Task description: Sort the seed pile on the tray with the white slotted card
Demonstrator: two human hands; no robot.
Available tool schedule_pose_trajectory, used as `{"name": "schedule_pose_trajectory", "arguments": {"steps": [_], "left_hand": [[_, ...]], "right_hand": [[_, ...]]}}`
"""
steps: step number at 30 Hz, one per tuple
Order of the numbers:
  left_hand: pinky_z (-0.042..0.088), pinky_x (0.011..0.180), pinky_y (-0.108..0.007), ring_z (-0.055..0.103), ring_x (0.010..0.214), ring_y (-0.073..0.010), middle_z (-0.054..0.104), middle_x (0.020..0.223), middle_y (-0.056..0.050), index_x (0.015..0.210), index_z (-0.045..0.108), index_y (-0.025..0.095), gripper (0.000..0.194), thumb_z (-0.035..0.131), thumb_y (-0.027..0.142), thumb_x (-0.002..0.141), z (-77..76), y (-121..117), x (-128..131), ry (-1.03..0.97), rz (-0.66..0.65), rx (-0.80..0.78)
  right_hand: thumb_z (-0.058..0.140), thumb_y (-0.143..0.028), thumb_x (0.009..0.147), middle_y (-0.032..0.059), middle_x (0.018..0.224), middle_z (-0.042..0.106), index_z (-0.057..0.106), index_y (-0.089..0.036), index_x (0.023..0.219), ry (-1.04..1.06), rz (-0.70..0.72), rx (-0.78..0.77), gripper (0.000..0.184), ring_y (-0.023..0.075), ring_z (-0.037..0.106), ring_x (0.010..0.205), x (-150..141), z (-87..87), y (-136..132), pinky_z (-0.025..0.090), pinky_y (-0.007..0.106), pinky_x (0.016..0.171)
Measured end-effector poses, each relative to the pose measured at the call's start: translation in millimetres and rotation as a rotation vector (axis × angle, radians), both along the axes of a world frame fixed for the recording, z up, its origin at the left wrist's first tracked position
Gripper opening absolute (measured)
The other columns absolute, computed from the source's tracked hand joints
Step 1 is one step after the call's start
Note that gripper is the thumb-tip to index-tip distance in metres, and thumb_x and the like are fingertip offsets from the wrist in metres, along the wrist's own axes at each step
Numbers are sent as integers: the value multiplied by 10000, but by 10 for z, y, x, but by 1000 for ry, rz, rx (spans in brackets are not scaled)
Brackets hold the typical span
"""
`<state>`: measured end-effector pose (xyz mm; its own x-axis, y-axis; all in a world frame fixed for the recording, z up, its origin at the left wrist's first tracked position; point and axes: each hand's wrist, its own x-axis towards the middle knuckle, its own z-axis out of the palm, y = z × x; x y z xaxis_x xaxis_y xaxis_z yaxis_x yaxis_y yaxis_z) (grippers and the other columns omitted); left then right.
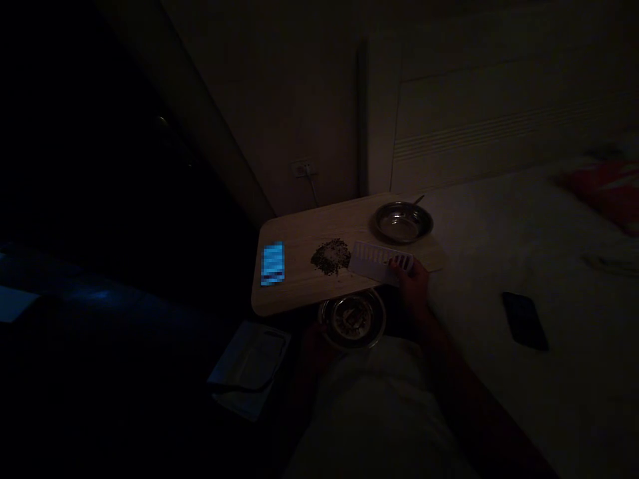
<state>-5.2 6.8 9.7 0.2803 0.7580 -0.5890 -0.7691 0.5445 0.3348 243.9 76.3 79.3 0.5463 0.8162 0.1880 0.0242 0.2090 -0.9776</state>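
Note:
The room is very dark. My right hand (412, 278) grips the right end of a flat white card-like scraper (379, 261) that rests on a small wooden table (294, 293). Just left of the card lies a pile of dark seeds or grains (330, 256). My left hand (313, 340) is barely visible under the table's front edge, at the left rim of a steel bowl (352, 319) with some contents; its fingers are lost in shadow. An empty steel bowl (403, 221) sits at the table's back right.
A lit phone (273, 263) lies on the table's left part. A white bed (549, 266) with a dark phone (524, 320) on it is to the right, a red pillow (606, 189) further back. A white tray-like object (249, 366) lies on the floor.

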Motion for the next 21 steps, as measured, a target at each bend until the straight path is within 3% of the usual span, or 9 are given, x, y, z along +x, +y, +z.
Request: {"name": "schedule_pose_trajectory", "arguments": {"steps": [8, 21], "left_hand": [[513, 939, -400, 727, 927, -268, 787, 951, -124, 960, 726, 96, 258, 590, 110, 741, 48, -18, -1, 31, 5, 22], [469, 1007, -449, 711, 990, -311, 783, 871, -98, 995, 730, 143, 325, 611, 113, 694, 18, 12, -12, -12, -4, 1]], "right_hand": [[753, -399, 711, 20, 767, 692, 705, -169, 826, 35, 17, -47, 261, 170, 586, 697, -51, -43, -19, 460, 291, 658], [773, -380, 680, 4, 728, 667, 695, -172, 789, 124, 49, -61, 247, 155, 559, 657, -122, -101, -24, 444, 274, 619]]}}
